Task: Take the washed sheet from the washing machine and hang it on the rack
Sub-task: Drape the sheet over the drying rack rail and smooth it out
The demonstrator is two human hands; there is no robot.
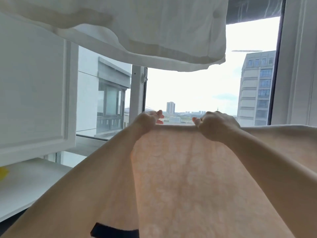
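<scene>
Open window [188, 93], bright overcast sky, high-rise buildings [255, 90] outside; white cabinet [32, 86] left.

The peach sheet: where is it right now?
In the head view, the peach sheet fills the lower centre, its top edge gripped by the left hand and right hand, below the hanging white fabric.

Sheet [180, 177]: stretched between left hand [148, 120] and right hand [217, 124], hanging below them.
Other cloth [145, 28]: above both hands.
Window [192, 93]: beyond the hands.
Cabinet [32, 86]: left of the left hand.
</scene>
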